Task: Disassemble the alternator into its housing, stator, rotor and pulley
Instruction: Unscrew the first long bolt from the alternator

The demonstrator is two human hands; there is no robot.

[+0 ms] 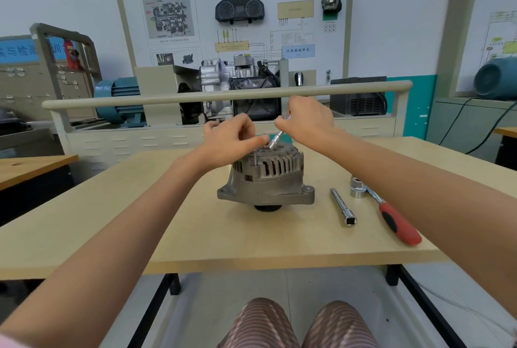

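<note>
A grey cast alternator [270,180] stands on the wooden table [195,230] with its black pulley [267,208] underneath and its slotted rear housing facing up. My left hand [233,138] rests on the top left of the housing, fingers curled, thumb stretched toward the centre. My right hand [307,121] grips a thin silver driver tool [277,138] that slants down to the top of the alternator. The tool's tip meets the housing next to my left thumb.
To the alternator's right lie a silver extension bar [342,206], a silver socket [357,187] and a red-handled ratchet [397,221]. A beige rail [223,94] and a transmission training stand [240,79] rise behind the table. My knees [296,325] are below the table's front edge.
</note>
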